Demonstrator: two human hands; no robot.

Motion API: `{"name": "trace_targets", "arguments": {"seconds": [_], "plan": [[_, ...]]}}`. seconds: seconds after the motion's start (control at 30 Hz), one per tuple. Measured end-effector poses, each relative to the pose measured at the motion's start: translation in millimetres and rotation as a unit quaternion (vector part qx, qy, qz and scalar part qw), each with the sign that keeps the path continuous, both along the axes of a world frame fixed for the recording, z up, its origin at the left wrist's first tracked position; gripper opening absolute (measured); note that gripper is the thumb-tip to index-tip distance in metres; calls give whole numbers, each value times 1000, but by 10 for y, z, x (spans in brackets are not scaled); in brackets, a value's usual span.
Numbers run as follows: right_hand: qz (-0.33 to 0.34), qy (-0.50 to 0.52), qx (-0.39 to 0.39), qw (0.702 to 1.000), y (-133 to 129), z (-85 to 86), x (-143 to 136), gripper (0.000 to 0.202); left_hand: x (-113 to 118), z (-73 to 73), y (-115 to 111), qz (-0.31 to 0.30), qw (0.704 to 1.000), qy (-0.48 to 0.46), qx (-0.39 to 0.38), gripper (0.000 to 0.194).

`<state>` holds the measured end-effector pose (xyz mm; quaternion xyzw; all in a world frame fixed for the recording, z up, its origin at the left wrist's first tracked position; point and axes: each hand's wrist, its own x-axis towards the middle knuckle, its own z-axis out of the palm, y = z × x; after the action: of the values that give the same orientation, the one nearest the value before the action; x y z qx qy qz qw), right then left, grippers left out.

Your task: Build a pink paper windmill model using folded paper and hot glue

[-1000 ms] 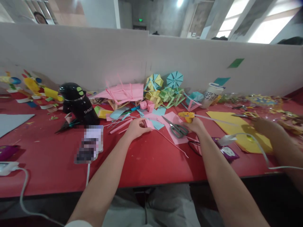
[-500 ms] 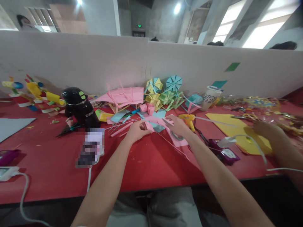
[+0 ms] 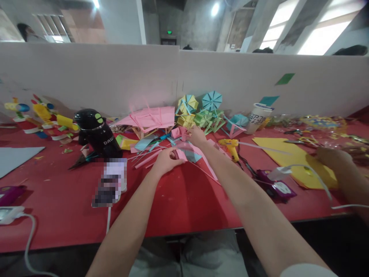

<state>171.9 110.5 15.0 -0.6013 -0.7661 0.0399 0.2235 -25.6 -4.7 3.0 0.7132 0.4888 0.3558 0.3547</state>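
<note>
My left hand (image 3: 165, 162) is closed around a small stack of folded pink paper (image 3: 181, 155), just above the front of the paper pile. Farther forward, my right hand (image 3: 197, 136) has its fingers drawn together at the folded pink paper pieces (image 3: 178, 133). Whether its fingertips grip one of them I cannot make out. Below my hands lie a blue paper sheet (image 3: 193, 156) and a long pink paper strip (image 3: 206, 161). Behind stand a blue paper umbrella (image 3: 211, 100) and a yellow paper umbrella (image 3: 188, 104).
A black bottle (image 3: 99, 134) and a phone (image 3: 111, 181) lie to the left. On the right are a yellow glue gun (image 3: 230, 146), a purple power strip (image 3: 276, 186), a paper cup (image 3: 257, 119) and yellow paper (image 3: 276, 154). Another person's hand (image 3: 334, 157) is at the far right.
My right hand has moved forward and left, from the pink paper strip to the folded pink pieces. The grey blade seen beside it before is out of sight. My left hand stays put.
</note>
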Motion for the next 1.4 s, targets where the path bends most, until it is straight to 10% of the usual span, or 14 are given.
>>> {"name": "trace_targets", "arguments": {"seconds": [0.17, 0.37, 0.83, 1.4], "plan": [[31, 233, 20, 972, -147, -40, 64, 7, -16, 13, 20, 22, 1000, 9, 12, 63], [33, 498, -62, 864, -680, -10, 79, 30, -42, 9, 46, 39, 999, 10, 6, 67], [99, 596, -200, 771, -1161, -16, 50, 50, 34, 34, -37, 8, 999, 4, 34, 66], [79, 527, -167, 829, -1142, -100, -32, 49, 56, -45, -31, -40, 997, -44, 43, 69]]}}
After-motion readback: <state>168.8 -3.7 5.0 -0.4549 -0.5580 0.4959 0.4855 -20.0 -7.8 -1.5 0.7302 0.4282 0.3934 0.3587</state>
